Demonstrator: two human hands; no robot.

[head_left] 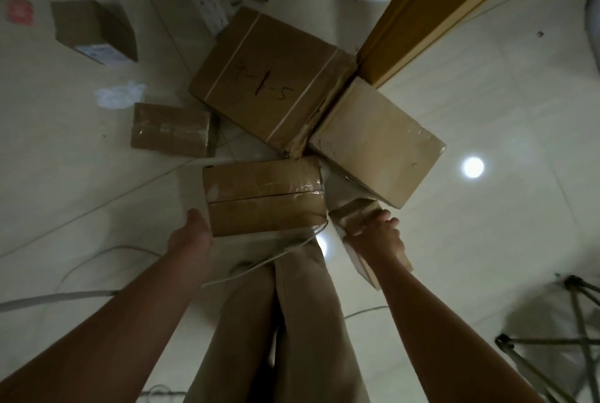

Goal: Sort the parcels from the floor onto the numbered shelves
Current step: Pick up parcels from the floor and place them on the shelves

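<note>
Left hand (191,238) touches sealed parcel (263,196), right hand (376,238) grips small parcel (352,212).

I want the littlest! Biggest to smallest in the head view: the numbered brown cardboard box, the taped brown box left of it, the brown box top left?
1. Numbered brown cardboard box
2. Taped brown box and top-left brown box: look alike.

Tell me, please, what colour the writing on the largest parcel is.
Black writing on the largest parcel; head view.
</note>
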